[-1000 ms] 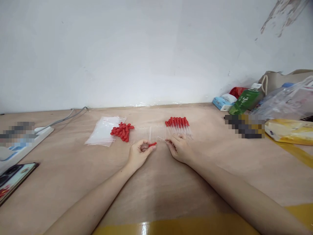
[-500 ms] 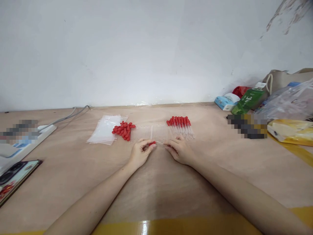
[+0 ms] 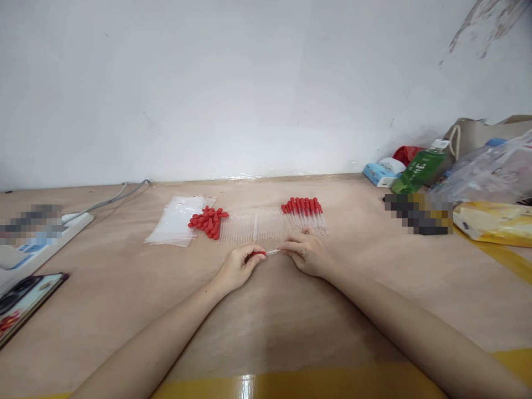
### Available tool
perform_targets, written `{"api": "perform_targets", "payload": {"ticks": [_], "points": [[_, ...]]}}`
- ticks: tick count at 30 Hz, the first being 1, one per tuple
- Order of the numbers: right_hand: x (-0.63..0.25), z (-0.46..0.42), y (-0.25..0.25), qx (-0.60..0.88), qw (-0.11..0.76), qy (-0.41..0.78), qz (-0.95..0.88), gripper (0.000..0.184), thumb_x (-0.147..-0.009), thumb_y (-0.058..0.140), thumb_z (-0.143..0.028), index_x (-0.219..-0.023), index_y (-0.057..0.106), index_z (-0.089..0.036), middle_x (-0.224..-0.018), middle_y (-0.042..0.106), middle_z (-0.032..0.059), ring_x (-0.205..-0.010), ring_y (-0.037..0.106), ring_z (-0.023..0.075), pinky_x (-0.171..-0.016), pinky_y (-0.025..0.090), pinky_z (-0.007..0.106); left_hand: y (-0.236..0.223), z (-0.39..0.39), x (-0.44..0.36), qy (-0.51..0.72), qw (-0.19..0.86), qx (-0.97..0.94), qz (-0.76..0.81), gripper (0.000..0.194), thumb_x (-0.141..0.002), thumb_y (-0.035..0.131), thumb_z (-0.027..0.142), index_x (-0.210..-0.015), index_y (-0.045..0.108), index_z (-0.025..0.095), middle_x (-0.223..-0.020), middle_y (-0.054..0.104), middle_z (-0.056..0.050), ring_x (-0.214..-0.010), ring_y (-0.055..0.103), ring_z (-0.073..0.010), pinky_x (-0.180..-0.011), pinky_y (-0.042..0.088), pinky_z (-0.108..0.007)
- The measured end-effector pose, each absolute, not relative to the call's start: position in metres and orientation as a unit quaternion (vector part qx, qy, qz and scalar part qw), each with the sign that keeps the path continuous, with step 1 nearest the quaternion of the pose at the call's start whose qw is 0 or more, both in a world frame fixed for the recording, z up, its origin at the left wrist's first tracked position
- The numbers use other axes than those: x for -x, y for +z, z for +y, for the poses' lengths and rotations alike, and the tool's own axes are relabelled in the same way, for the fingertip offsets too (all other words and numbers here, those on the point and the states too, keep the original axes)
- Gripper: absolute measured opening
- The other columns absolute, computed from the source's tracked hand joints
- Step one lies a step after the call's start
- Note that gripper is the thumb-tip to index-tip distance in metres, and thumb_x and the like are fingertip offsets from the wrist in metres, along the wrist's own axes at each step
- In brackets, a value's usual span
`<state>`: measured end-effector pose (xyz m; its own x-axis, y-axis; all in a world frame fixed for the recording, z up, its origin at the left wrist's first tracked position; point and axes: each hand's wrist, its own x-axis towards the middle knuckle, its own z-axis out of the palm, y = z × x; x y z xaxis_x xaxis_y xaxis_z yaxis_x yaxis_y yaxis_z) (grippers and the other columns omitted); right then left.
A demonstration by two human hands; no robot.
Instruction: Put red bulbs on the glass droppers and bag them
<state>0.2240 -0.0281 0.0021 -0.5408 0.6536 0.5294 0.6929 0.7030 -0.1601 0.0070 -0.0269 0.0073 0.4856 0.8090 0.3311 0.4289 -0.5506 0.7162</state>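
My left hand (image 3: 240,266) pinches a red rubber dropper bulb (image 3: 260,253) between thumb and fingers. My right hand (image 3: 305,252) is closed on a thin clear dropper tube (image 3: 272,252), whose left end meets the mouth of the bulb; how deep it sits inside I cannot tell. Just beyond the hands lies a row of clear tubes (image 3: 249,226). A pile of loose red bulbs (image 3: 208,221) is at the row's left end. To the right, several droppers with red bulbs fitted (image 3: 305,209) lie side by side.
A stack of clear plastic bags (image 3: 172,221) lies left of the bulbs. At far left are a power strip (image 3: 78,224) and a phone (image 3: 35,296). A tissue pack (image 3: 379,175), a green bottle (image 3: 421,169) and a yellow packet (image 3: 494,224) stand or lie at right.
The bulb and the tube, apart or angled before, now line up end to end. Both hands have come slightly nearer to me, and the bulb shows more beyond the left fingertips.
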Motion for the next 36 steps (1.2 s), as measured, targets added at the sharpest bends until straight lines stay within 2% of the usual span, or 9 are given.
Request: {"api": "perform_targets", "payload": {"ticks": [6,13,20,24,27,29,31,34,36], "points": [[-0.223,-0.031,0.002,0.371,0.289,-0.082,-0.879,0.03,-0.079,0.039,-0.009,-0.091,0.062,-0.024,-0.08,0.062,0.0013,-0.066,0.048,0.0112,-0.071,0.022,0.031,0.006,-0.027,-0.007,0.326,0.274,-0.821,0.381,0.018,-0.083,0.048,0.029,-0.083,0.061,0.018,-0.077,0.061,-0.002,-0.069,0.055,-0.0128,-0.062,0.043,-0.024],[-0.213,-0.034,0.003,0.397,0.291,-0.024,-0.87,0.023,-0.085,0.037,-0.018,-0.084,0.06,-0.02,-0.073,0.061,0.0002,-0.06,0.046,0.0105,-0.069,0.022,0.029,0.005,-0.028,-0.007,0.317,0.249,-0.832,0.38,0.019,-0.083,0.048,0.03,-0.085,0.062,0.017,-0.075,0.059,-0.003,-0.065,0.053,-0.0124,-0.058,0.041,-0.023],[-0.206,-0.036,0.006,0.428,0.23,0.053,-0.873,0.025,-0.087,0.034,-0.02,-0.075,0.056,-0.017,-0.067,0.061,-0.0005,-0.059,0.047,0.0103,-0.069,0.022,0.028,0.008,-0.027,-0.007,0.313,0.24,-0.851,0.348,0.017,-0.084,0.048,0.027,-0.085,0.061,0.016,-0.077,0.058,-0.003,-0.066,0.052,-0.0119,-0.06,0.041,-0.023],[-0.203,-0.038,0.017,0.436,0.2,0.033,-0.877,0.028,-0.088,0.035,-0.023,-0.073,0.057,-0.017,-0.07,0.062,0.0006,-0.062,0.048,0.0105,-0.07,0.022,0.029,0.005,-0.022,-0.005,0.327,0.211,-0.842,0.372,0.014,-0.082,0.051,0.027,-0.084,0.061,0.018,-0.074,0.058,-0.001,-0.063,0.051,-0.011,-0.057,0.04,-0.022],[-0.206,-0.038,0.026,0.44,0.181,0.004,-0.88,0.024,-0.085,0.04,-0.024,-0.074,0.06,-0.017,-0.078,0.063,0.0034,-0.072,0.051,0.0136,-0.071,0.023,0.03,-0.001,-0.017,-0.001,0.348,0.188,-0.825,0.403,0.016,-0.078,0.057,0.031,-0.089,0.06,0.019,-0.072,0.055,0.0,-0.059,0.049,-0.0102,-0.056,0.04,-0.022],[-0.211,-0.034,0.03,0.473,0.187,0.012,-0.861,0.021,-0.082,0.043,-0.024,-0.073,0.062,-0.018,-0.078,0.063,0.0039,-0.075,0.052,0.015,-0.069,0.025,0.029,-0.004,-0.014,0.001,0.358,0.186,-0.808,0.428,0.028,-0.075,0.06,0.032,-0.099,0.056,0.019,-0.075,0.053,0.001,-0.056,0.047,-0.0091,-0.054,0.041,-0.022],[-0.218,-0.026,0.031,0.546,0.215,0.048,-0.808,0.022,-0.081,0.043,-0.027,-0.071,0.061,-0.018,-0.072,0.063,0.0029,-0.069,0.052,0.0145,-0.064,0.027,0.027,-0.005,-0.013,0.002,0.347,0.192,-0.805,0.44,0.033,-0.075,0.059,0.031,-0.105,0.053,0.019,-0.078,0.052,0.0,-0.057,0.047,-0.0086,-0.055,0.041,-0.022],[-0.224,-0.007,0.031,0.658,0.264,0.086,-0.7,0.026,-0.08,0.042,-0.034,-0.067,0.059,-0.019,-0.065,0.061,0.0016,-0.061,0.052,0.0138,-0.059,0.028,0.025,-0.002,-0.015,0.001,0.301,0.19,-0.836,0.417,0.019,-0.079,0.053,0.029,-0.095,0.058,0.018,-0.077,0.052,0.0,-0.061,0.048,-0.0096,-0.058,0.041,-0.023],[-0.223,0.008,0.03,0.707,0.271,0.073,-0.649,0.028,-0.079,0.043,-0.036,-0.063,0.058,-0.018,-0.065,0.061,0.0021,-0.062,0.052,0.0147,-0.061,0.029,0.026,0.001,-0.016,0.0,0.286,0.184,-0.849,0.405,0.015,-0.08,0.051,0.027,-0.088,0.06,0.017,-0.075,0.052,-0.001,-0.062,0.048,-0.01,-0.059,0.04,-0.023]]}}
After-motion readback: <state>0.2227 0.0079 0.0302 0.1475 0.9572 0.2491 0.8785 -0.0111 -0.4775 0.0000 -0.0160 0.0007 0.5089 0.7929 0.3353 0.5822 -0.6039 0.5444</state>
